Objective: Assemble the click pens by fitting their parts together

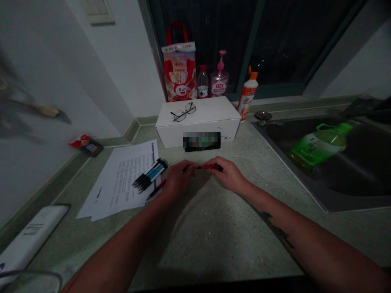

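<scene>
Between both hands, over the middle of the counter, lies a red and black pen (205, 167) held level. My right hand (227, 174) pinches its right end. At the other end my left hand (179, 177) has its fingers closed around the dark part, which they partly hide. Just left of that hand, several black and blue pens (149, 176) rest in a bunch on printed paper sheets (122, 175). Another red and black pen (157, 189) lies beside them, close to my left wrist. A phone (203, 143) leans against the white box behind my hands.
Eyeglasses (183, 112) lie on the white box (198, 122). Behind it stand a red bag (179, 73), a small bottle (203, 83), a pump bottle (219, 79) and an orange bottle (247, 97). The sink (324, 199) at right holds a green jug (320, 146). A white power strip (33, 232) lies left.
</scene>
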{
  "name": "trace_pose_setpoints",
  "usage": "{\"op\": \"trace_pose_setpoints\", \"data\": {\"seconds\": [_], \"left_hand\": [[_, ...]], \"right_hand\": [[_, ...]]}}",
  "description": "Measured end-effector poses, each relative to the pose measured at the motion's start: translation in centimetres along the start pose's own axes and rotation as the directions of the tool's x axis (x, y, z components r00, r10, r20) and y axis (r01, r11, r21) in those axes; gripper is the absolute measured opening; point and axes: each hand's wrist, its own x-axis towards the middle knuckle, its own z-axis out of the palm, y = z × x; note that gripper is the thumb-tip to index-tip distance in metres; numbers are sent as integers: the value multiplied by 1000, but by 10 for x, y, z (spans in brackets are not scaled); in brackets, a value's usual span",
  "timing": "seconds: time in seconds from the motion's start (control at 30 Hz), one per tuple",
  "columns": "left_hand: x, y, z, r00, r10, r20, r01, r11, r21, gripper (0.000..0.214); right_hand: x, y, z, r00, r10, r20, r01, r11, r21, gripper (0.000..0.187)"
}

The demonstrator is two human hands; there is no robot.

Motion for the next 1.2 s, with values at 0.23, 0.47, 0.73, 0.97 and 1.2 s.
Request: {"op": "trace_pose_setpoints", "data": {"seconds": [0.23, 0.47, 0.73, 0.97, 1.2], "left_hand": [[-4, 8, 6, 999, 37, -36, -39, 997, -68, 19], [-7, 13, 7, 994, 55, -93, -62, 995, -79, 14], [-5, 15, 5, 993, 23, -112, -36, 993, -109, 15], [-5, 11, 5, 994, -2, -111, -12, 992, -124, 14], [-7, 11, 5, 996, -21, -88, 7, 989, -151, 14]], "right_hand": [[-2, -2, 1, 999, 51, 17, -49, 994, -96, 28], [-4, -5, 3, 998, 67, 23, -67, 998, -16, 32], [-3, -5, 4, 997, 72, -16, -73, 997, -29, 32], [-3, -3, 4, 997, 77, -7, -77, 997, 3, 24], [-2, -3, -1, 999, -2, -47, -2, 998, -68, 16]]}}
